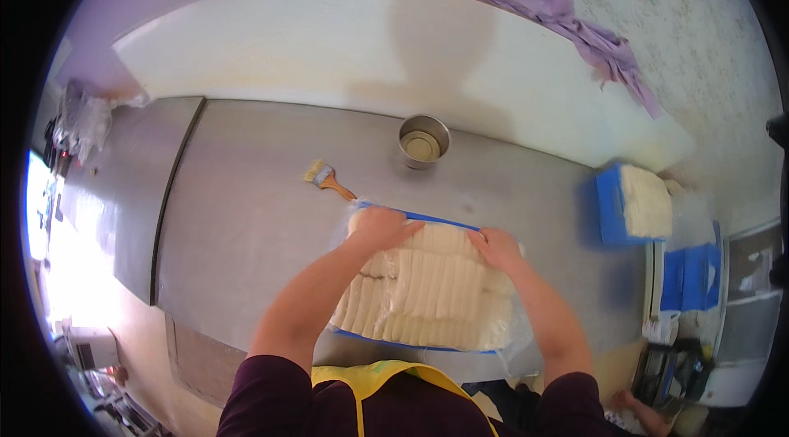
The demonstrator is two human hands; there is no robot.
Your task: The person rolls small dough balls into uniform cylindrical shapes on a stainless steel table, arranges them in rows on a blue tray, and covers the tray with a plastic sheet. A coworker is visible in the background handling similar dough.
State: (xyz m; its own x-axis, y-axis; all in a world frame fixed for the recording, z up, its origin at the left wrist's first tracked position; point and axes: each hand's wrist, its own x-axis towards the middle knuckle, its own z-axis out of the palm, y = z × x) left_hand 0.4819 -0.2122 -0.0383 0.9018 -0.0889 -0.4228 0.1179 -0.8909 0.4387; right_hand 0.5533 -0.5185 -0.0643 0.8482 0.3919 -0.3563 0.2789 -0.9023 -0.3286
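Right in front of me stands a blue plastic crate (431, 215), filled with rows of pale dough strips (436, 286) lying side by side. Clear plastic film (388, 273) covers part of the dough and spills past the crate's sides. At the far rim, toward its left end, my left hand (383, 228) curls over the edge with its thumb across the dough. Farther right along that rim, my right hand (496, 246) has its fingers bent over the edge. The fingertips of both hands are mostly hidden.
A wooden-handled brush (330, 180) lies beyond the crate on the metal table (246, 190). Near the back panel stands a round metal pot (424, 142). Another blue crate (610, 206) with dough sits at the right end. At the lower right another person's arm (644, 415) shows.
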